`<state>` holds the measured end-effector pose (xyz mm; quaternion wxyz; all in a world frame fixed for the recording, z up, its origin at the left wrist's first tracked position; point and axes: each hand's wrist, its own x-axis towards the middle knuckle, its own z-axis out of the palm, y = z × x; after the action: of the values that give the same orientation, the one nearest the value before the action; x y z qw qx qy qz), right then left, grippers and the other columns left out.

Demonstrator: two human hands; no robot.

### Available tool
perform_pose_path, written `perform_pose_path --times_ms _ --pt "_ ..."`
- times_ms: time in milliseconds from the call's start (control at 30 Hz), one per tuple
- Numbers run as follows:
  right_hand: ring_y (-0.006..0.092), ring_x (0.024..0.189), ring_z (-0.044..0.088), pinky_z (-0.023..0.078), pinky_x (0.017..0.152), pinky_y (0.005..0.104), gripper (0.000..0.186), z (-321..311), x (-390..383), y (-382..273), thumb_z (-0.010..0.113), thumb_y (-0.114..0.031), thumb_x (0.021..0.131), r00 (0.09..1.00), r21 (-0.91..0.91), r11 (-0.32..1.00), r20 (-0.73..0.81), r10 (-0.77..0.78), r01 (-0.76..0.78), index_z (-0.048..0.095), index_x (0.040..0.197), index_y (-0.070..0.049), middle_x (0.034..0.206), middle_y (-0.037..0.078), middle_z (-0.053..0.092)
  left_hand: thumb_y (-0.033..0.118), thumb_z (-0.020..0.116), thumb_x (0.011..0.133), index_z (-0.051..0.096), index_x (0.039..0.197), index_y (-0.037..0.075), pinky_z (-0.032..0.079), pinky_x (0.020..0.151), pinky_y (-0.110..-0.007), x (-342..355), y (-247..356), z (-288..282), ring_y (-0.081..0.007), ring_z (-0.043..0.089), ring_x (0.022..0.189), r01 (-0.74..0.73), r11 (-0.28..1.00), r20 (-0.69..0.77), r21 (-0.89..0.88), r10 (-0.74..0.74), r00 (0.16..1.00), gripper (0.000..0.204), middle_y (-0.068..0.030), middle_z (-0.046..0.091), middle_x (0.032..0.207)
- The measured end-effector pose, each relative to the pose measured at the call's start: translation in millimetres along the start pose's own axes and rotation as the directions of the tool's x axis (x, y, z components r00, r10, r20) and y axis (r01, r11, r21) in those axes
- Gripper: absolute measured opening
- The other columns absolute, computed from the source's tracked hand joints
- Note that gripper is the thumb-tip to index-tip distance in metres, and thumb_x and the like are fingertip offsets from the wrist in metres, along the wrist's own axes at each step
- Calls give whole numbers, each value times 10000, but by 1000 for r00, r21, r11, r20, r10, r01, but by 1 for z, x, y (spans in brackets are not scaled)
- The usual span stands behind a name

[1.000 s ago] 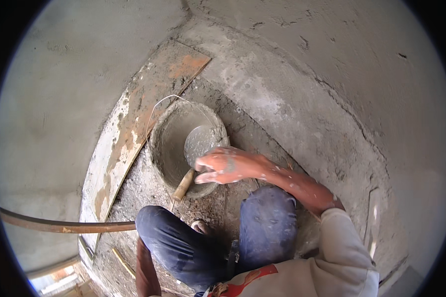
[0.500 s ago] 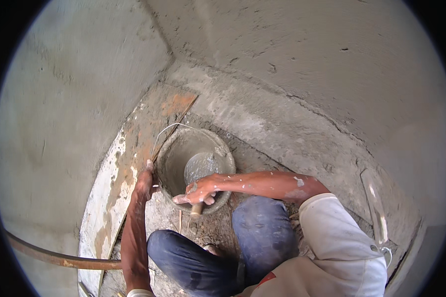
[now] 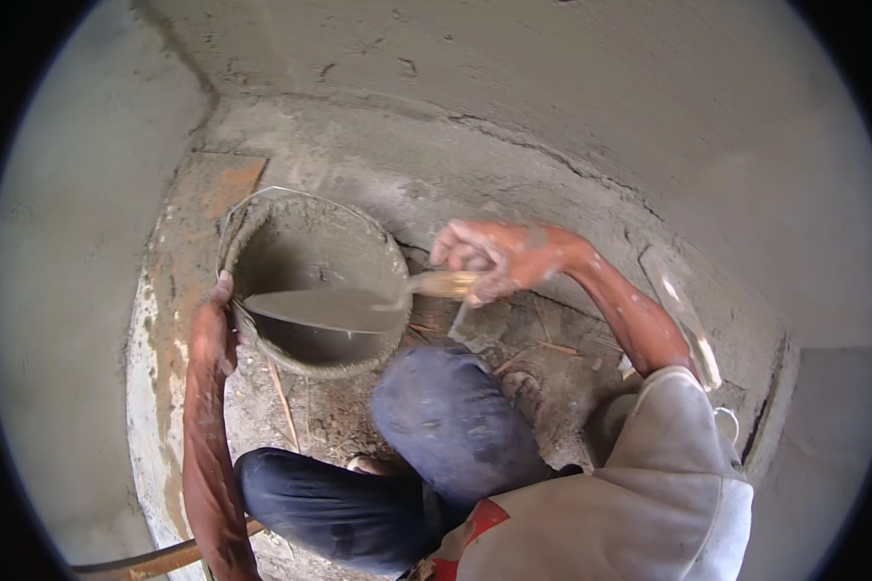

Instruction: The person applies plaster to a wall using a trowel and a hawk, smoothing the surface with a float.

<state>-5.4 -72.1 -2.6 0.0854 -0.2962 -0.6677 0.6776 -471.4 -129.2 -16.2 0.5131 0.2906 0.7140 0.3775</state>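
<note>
My left hand grips the left rim of a mortar-crusted bucket, which leans to one side with its mouth facing me. A thin wire handle rises over the bucket's far rim. Closed around the wooden handle of a trowel, my right hand is just right of the bucket. The trowel's long pointed blade spans the bucket's mouth, its tip near my left hand. Motion smears the trowel's neck. Inside the bucket, grey mortar coats the walls, and part of the bottom is hidden behind the blade.
Grey plastered walls meet in a corner beyond the bucket. A mortar-stained board lies along the left wall. A long pale tool rests at the right. My bent knees are close to the bucket, and a curved bar crosses lower left.
My right hand has lifted from the bucket's near rim and swung right, bringing the trowel blade up into sight. The bucket is now tilted, with my left hand still at its rim.
</note>
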Motion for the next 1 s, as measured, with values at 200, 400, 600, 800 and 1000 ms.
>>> perform_pose_path --times_ms 200,400,600,800,1000 --pt "344 971 735 562 835 492 521 -11 -107 105 602 -503 1065 885 -379 901 -465 10 -210 669 1243 -18 1072 147 742 420 576 1090 731 976 91 349 426 -285 25 33 106 -100 517 509 -84 987 -54 -137 77 996 381 16 620 691" --pt "465 1175 672 525 1029 514 607 -49 -135 147 558 -514 1067 730 -509 545 -597 334 -666 644 1307 38 1173 307 711 334 599 1096 606 791 85 327 409 -319 55 46 113 -144 455 409 -148 979 8 -139 151 989 394 -9 499 556" --pt "482 918 733 584 844 565 516 -52 -75 183 544 -444 1079 712 -615 372 -660 237 -695 677 1130 52 936 309 740 316 603 1098 592 772 64 323 404 -325 58 44 128 -152 456 398 -134 983 -55 -129 127 990 412 -29 499 532" --pt "464 897 747 597 797 554 477 -129 30 160 558 -416 1069 606 -549 363 -794 55 -753 697 1088 39 906 308 740 301 656 1074 605 762 56 319 379 -317 51 45 137 -140 450 391 -202 964 -98 -176 187 978 401 -22 504 535" --pt "436 808 755 601 719 529 454 -123 68 152 596 -404 1054 555 -577 327 -815 -166 -748 685 1081 40 907 260 757 303 678 1059 611 769 51 356 366 -290 47 51 115 -122 459 405 -208 955 -102 -212 190 976 390 -11 527 574"
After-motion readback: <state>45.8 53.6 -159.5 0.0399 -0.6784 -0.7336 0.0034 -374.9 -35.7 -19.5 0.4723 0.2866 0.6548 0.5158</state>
